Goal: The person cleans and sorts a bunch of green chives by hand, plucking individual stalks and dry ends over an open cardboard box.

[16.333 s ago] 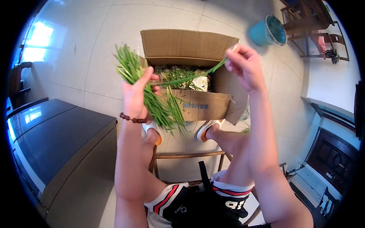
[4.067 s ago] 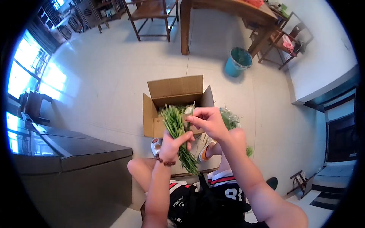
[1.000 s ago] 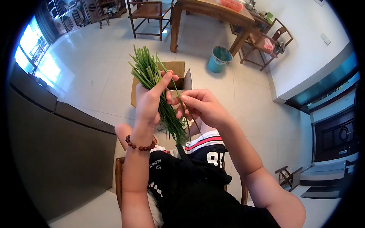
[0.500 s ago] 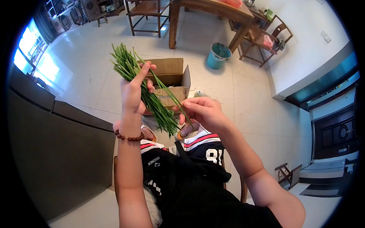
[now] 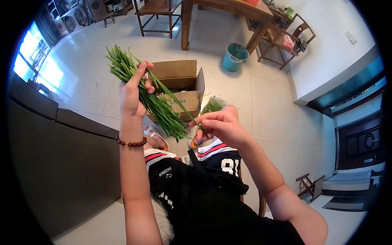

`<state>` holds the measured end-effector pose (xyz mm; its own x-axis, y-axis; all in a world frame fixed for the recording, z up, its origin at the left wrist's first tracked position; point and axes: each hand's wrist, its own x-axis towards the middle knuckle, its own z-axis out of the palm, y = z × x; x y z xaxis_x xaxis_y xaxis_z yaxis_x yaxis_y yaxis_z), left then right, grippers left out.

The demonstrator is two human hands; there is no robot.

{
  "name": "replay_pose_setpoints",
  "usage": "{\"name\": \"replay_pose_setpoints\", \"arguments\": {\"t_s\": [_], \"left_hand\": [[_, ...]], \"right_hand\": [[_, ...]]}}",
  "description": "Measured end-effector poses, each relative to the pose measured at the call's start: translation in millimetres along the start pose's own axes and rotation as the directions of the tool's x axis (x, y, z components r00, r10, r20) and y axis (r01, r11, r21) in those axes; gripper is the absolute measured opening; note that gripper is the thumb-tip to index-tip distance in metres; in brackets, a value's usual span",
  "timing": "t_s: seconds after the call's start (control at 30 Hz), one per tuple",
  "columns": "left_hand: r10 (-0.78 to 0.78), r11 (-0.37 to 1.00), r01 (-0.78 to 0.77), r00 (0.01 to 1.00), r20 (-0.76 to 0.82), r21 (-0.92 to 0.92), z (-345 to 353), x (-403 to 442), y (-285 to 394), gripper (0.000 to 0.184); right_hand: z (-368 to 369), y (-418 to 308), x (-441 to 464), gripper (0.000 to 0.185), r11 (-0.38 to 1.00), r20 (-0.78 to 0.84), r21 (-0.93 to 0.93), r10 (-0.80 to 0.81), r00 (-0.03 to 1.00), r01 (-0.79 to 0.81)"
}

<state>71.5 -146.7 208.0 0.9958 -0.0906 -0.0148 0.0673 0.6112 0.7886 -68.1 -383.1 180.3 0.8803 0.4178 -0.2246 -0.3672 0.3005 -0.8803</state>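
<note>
A wooden table [image 5: 228,9] stands beyond the cardboard box [image 5: 175,69], which sits on the floor with its flaps up. A blue bucket [image 5: 233,60] is past the box, to its right; a clear bag of greens [image 5: 212,106] is just right of the box. The bunch of green stalks [image 5: 161,111], grasped in the left hand [image 5: 131,93], slants across the box's left side. Nearer the person than the box, the right hand [image 5: 220,125] pinches the lower end of a slender stalk [image 5: 173,98].
</note>
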Motion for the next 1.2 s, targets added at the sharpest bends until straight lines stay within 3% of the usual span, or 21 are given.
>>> {"name": "replay_pose_setpoints", "arguments": {"t_s": [0.47,0.97,1.07,1.2], "left_hand": [[0.033,0.999,-0.033,0.999,0.041,0.007,-5,5,9,0.017],[0.025,1.0,-0.025,0.999,0.042,-0.003,-7,9,12,0.018],[-0.004,1.0,0.003,1.0,0.02,0.028,-11,13,10,0.026],[0.053,0.998,-0.053,0.999,0.006,0.02,-19,16,10,0.024]], "right_hand": [[-9,14,-11,0.021,0.999,0.02,-0.018,-0.049,0.999,0.05],[-10,18,-7,0.014,0.998,-0.069,-0.056,-0.026,0.997,0.022],[-13,21,-5,0.013,0.998,-0.077,-0.059,-0.034,0.996,0.029],[-14,26,-4,0.013,0.996,-0.091,-0.077,-0.06,0.994,0.053]]}}
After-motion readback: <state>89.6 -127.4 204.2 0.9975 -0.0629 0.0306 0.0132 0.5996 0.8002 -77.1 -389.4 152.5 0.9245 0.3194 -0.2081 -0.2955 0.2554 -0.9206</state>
